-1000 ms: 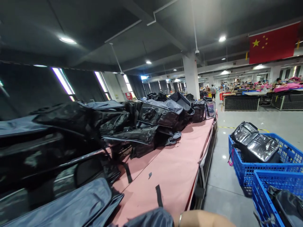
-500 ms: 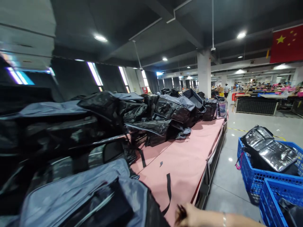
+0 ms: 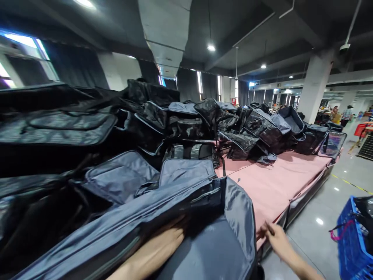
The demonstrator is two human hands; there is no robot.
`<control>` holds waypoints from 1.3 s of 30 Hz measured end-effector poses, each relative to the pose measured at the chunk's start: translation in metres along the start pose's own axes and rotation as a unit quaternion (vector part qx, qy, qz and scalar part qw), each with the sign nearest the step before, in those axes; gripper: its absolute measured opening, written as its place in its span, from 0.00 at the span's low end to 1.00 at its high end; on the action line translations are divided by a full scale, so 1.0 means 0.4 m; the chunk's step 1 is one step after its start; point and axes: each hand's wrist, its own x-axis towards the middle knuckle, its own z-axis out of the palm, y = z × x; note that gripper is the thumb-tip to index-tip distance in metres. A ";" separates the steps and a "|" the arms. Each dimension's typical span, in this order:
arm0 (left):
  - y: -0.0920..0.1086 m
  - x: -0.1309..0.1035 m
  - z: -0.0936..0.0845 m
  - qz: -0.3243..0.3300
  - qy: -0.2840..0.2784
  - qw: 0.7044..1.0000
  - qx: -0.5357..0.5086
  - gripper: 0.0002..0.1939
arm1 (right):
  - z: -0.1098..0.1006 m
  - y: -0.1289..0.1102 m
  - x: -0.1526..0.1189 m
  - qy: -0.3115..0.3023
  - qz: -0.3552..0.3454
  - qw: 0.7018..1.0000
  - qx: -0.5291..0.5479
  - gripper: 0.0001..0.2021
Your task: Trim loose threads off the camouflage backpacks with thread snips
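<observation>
A large black bag with a grey-blue lining [image 3: 204, 249] lies opened wide in front of me. Inside it is my left hand [image 3: 167, 241], fingers stretched out along the dark inner wall, their tips blurred in shadow. To the right of the bag, above the edge of the pink-topped table [image 3: 291, 171], my right hand [image 3: 274, 235] hovers with its fingers loosely bent and apart. Nothing can be made out in it.
Black and camouflage bags [image 3: 186, 128] are heaped along the left and back of the table. A blue plastic crate [image 3: 346, 241] with dark goods stands on the floor at the right. A pillar [image 3: 317, 89] and people are farther off.
The view has swung left. The bag now gapes wider before me, and my left hand has come into view inside it. My right hand remains by the table's edge.
</observation>
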 end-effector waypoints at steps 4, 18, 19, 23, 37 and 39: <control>0.018 0.041 0.019 0.047 -0.006 0.999 0.024 0.29 | -0.049 -0.175 0.106 -0.007 -0.047 0.998 0.038 0.25; 0.168 0.256 -0.178 0.086 0.162 0.974 0.133 0.13 | -0.002 -0.478 0.215 -0.209 -0.302 0.922 -0.125 0.17; 0.169 0.262 -0.187 0.087 0.161 0.974 0.133 0.12 | -0.006 -0.478 0.215 -0.226 -0.305 0.918 -0.116 0.15; 0.171 0.287 -0.216 0.093 0.155 0.973 0.145 0.12 | -0.005 -0.483 0.217 -0.241 -0.318 0.905 -0.151 0.11; 0.190 0.300 -0.151 -0.090 0.038 0.992 0.083 0.13 | 0.080 -0.475 0.308 -0.200 -0.288 0.911 -0.219 0.13; 0.178 0.287 -0.159 -0.102 0.014 0.991 0.084 0.13 | 0.091 -0.477 0.322 -0.205 -0.288 0.908 -0.223 0.14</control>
